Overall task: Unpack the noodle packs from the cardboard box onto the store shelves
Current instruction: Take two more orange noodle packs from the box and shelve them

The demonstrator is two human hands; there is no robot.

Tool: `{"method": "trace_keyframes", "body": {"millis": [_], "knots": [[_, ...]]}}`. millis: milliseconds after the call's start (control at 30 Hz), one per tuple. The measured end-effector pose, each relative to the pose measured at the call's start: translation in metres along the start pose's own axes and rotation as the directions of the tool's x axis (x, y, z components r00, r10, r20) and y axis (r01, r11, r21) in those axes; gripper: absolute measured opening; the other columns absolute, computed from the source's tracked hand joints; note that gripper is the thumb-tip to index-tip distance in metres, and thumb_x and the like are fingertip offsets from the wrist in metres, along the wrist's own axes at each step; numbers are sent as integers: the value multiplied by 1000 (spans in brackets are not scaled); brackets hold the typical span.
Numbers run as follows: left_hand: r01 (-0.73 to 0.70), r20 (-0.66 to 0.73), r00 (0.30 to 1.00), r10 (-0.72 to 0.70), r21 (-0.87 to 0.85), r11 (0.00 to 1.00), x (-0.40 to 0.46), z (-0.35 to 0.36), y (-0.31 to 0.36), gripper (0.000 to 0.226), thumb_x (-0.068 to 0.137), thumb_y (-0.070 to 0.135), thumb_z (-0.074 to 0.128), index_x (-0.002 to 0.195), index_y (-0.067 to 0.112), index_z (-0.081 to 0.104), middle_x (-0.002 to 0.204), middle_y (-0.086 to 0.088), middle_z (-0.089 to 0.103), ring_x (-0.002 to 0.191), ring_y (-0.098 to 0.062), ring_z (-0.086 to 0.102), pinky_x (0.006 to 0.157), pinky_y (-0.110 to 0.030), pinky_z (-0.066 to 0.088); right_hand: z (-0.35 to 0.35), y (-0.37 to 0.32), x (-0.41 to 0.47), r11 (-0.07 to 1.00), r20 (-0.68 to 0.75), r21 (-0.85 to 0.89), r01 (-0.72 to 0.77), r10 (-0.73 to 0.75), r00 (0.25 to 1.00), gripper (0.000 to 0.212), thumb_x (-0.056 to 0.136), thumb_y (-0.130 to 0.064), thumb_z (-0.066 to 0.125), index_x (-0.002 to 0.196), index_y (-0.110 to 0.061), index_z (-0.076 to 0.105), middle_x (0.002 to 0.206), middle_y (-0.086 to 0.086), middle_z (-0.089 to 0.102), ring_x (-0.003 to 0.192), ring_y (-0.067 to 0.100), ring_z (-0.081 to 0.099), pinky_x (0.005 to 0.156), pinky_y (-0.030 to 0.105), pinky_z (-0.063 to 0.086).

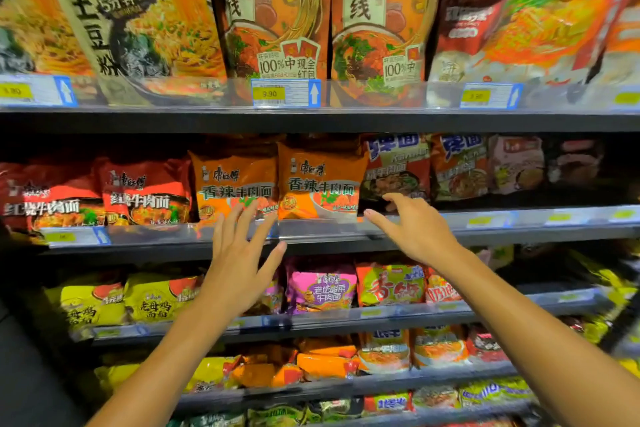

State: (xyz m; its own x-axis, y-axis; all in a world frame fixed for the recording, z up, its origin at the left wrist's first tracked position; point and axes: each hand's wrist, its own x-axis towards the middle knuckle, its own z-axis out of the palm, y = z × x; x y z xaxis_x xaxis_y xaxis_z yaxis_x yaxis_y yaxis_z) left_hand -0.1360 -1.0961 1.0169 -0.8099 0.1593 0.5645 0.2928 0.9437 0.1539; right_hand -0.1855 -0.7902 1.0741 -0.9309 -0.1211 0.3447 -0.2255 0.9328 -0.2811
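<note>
Two hands reach toward the second shelf from the top, and neither holds a pack. The left hand has its fingers spread and straight, fingertips at the clear front rail just below the left orange noodle pack. The right hand is also loose and empty, fingers relaxed, reaching toward the lower edge of the dark pack beside the right orange noodle pack. Whether either hand actually touches a pack is hard to tell. The cardboard box is not in view, so I cannot say where it stands or how much is left in it.

The likeliest trouble, in my judgement, is a nudge. The orange packs stand upright and lean on each other, held only by the low rail in front of the left fingertips; a push from the spread fingers could tip one backward or knock its neighbour askew. The dark pack above the right hand looks tilted and could slide out over the rail if its bottom edge is pulled. The price tag to the left of the left hand could also be knocked if that hand sweeps sideways.
</note>
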Motion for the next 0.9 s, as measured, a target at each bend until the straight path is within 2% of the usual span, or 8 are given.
{"method": "trace_keyframes", "body": {"millis": [67,133,300,500,567,667,767,900], "knots": [[-49,-3,999,49,-1,999,-3,1,15,65,98,59,21,151,24,34,162,-5,16,152,-25,4,122,-54,4,-8,13,-14,999,-57,7,48,-48,997,79,91,-72,42,148,-18,42,141,4,56,130,26,49,105,45,45],[-79,12,997,79,-9,997,-3,3,34,64,97,58,23,151,25,33,162,-4,16,152,-24,3,122,-53,4,-19,26,-30,996,-84,6,94,-94,992,74,93,-66,47,150,-20,41,148,1,49,139,23,40,113,44,38],[-164,67,984,165,-17,986,-1,14,99,65,96,59,24,149,24,38,158,-9,26,150,-32,13,120,-56,9,-47,80,-83,989,-78,-14,149,-150,986,68,94,-62,50,150,-26,38,150,-4,44,140,18,38,114,40,38],[-303,125,943,307,-55,952,-9,35,222,61,98,57,26,146,23,41,155,-7,33,147,-34,20,119,-56,9,-81,181,-170,979,-93,-80,187,-194,976,63,93,-62,52,141,-20,50,135,-3,54,129,17,45,110,36,41],[-350,148,923,355,-60,935,-17,46,271,61,97,57,25,146,24,41,155,-5,33,147,-33,21,120,-54,9,-91,221,-205,985,-93,-63,159,-165,982,67,93,-64,48,142,-19,50,139,0,53,133,19,44,112,36,39],[-427,187,880,437,-91,900,-31,64,345,63,97,60,23,141,20,46,151,-8,39,142,-38,29,117,-59,17,-106,285,-263,994,-90,-49,99,-103,991,68,90,-62,50,139,-14,54,138,6,55,131,24,47,111,40,40],[-471,213,845,490,-136,872,-47,86,421,61,93,56,37,139,18,49,145,-12,46,136,-43,37,112,-62,25,-120,346,-328,998,-65,-55,8,-12,998,68,90,-61,51,136,-12,57,135,8,58,128,26,50,113,32,33],[-568,247,753,609,-223,792,-75,114,523,61,91,52,39,136,15,54,140,-14,51,130,-44,44,104,-68,33,-141,420,-418,986,-9,-64,-157,157,988,69,90,-63,53,135,-11,58,134,10,58,126,30,51,110,44,41]]}}
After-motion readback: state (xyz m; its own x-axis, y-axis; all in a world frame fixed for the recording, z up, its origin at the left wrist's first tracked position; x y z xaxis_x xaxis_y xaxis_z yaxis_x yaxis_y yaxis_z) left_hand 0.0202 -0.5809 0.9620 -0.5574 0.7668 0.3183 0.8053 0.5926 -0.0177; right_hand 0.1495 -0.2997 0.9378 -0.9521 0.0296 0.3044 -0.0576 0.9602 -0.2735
